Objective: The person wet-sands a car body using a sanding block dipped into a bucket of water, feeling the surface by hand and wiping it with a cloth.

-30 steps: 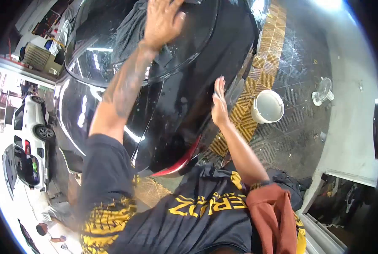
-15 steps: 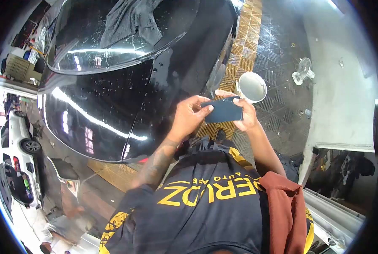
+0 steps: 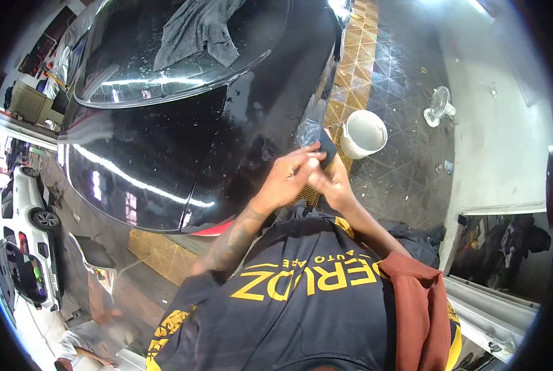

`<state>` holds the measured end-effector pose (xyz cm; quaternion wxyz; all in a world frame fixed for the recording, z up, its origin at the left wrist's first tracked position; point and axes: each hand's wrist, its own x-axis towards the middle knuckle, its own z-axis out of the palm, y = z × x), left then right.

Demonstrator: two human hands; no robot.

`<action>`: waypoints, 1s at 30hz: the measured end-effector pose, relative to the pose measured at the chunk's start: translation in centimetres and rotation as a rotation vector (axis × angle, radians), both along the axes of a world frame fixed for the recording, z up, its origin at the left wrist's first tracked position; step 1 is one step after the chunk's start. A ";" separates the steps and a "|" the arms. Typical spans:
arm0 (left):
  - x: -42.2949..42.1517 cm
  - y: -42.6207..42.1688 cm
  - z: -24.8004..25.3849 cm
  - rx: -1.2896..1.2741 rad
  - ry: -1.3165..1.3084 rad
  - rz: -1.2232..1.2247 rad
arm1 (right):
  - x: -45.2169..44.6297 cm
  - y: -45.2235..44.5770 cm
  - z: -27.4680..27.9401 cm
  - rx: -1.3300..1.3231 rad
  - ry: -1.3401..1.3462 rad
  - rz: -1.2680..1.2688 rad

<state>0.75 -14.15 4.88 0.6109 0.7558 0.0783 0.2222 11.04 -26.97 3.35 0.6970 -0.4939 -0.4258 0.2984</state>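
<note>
"Seeing anything on the black car (image 3: 134,148)?"

"A grey cloth (image 3: 199,34), draped over its glass (image 3: 128,62)."

"And the grip, right of that?"

"The left hand (image 3: 282,180) has fingers at a dark flat piece (image 3: 329,149); whether pinched on it, I can't tell. The right hand (image 3: 336,185) is clamped on that piece, near the car's side."

"Further right?"

"A white bucket (image 3: 351,146) on the floor (image 3: 406,173), then a fan (image 3: 438,104)."

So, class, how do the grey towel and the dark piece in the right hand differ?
The grey towel is rumpled; the dark piece looks flat. The grey towel lies on the car's glass; the dark piece is held in the right hand. The grey towel looks larger than the dark piece. Both look dark-toned.
</note>
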 end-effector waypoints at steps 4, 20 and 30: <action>-1.4 0.8 1.4 -0.302 0.115 -0.126 | 2.0 0.1 -2.0 0.063 0.851 0.063; 6.9 27.4 7.7 1.397 0.260 0.265 | 2.4 16.8 -10.6 -0.234 -0.549 -0.501; 7.6 28.2 6.7 1.569 0.370 0.226 | 5.4 16.2 -10.3 -0.113 -0.492 -0.395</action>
